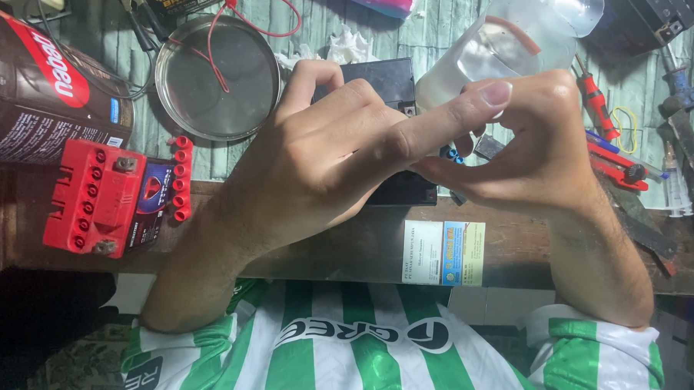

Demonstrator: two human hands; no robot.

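head view: two hands, left hand point(318, 152) and right hand point(533, 148), pinch together over one black battery point(385, 85); what they clamp, cannot tell. one red battery point(93, 198) left of it.

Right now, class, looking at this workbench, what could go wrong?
1. Both hands, left hand and right hand, crowd over the black battery; a small part pinched there may slip unseen.
2. The clear bottle hangs tilted above the battery and could spill.
3. The red battery lies near the bench edge.

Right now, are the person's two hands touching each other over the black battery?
Touching. The head view shows the left hand thumb pressed against the right hand fingers above the black battery.
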